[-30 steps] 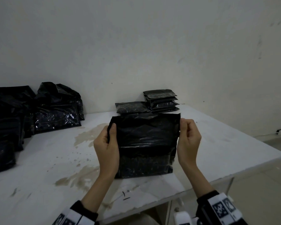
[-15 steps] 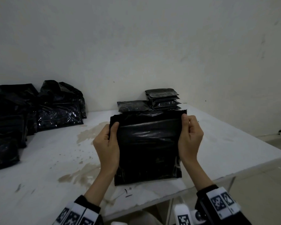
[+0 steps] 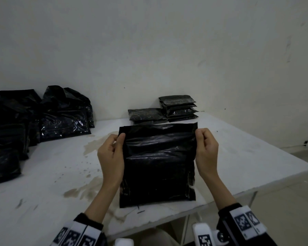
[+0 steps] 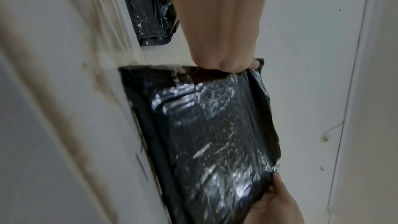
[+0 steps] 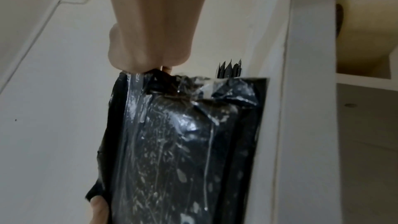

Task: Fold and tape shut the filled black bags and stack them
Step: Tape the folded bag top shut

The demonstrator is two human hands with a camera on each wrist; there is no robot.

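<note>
A filled black bag (image 3: 158,166) stands upright on the white table (image 3: 52,174) near its front edge, top flap raised. My left hand (image 3: 112,153) pinches the bag's upper left edge and my right hand (image 3: 205,150) pinches its upper right edge. In the left wrist view the glossy black bag (image 4: 206,134) hangs from my left hand (image 4: 224,57), with my right hand's fingertips (image 4: 277,192) at its far edge. The right wrist view shows the bag (image 5: 183,151) gripped by my right hand (image 5: 148,54).
Two stacks of taped flat black packs (image 3: 178,107) sit at the back of the table by the wall. A heap of loose filled black bags (image 3: 43,119) lies at the far left. The table's right edge drops to the floor. Brown stains mark the tabletop.
Both hands have slid up the bag's sides to its top corners, and the top flap now stands taller and straighter. The bag sits a little nearer the front edge.
</note>
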